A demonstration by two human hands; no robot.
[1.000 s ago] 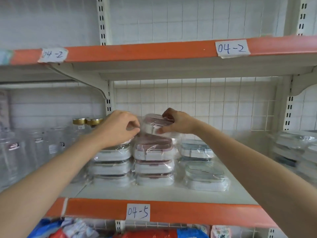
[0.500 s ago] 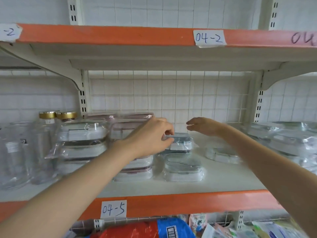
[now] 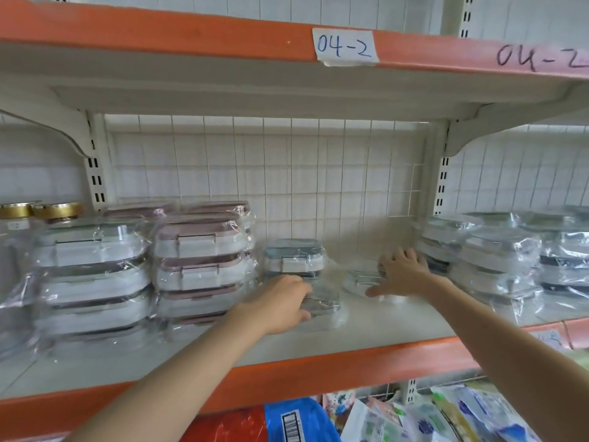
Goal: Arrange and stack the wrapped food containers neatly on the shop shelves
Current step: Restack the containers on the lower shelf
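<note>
Plastic-wrapped food containers stand on the white shelf. At the left is a tall grey-lidded stack, beside it a pink-lidded stack, then a short blue-lidded stack. In front of that lies a single low container; my left hand grips its left end, fingers curled round it. My right hand is spread with straight fingers over another low wrapped container further right; whether it presses on the wrap is unclear.
More wrapped container stacks fill the right of the shelf. Gold-lidded glass jars stand at the far left. An upper orange-edged shelf hangs overhead. Bagged goods lie on the shelf below. Wire grid backs the shelf.
My left hand has dropped from the stack tops to the low front container. My right hand has moved right and down, opening over the other low container. The view shifted right.
</note>
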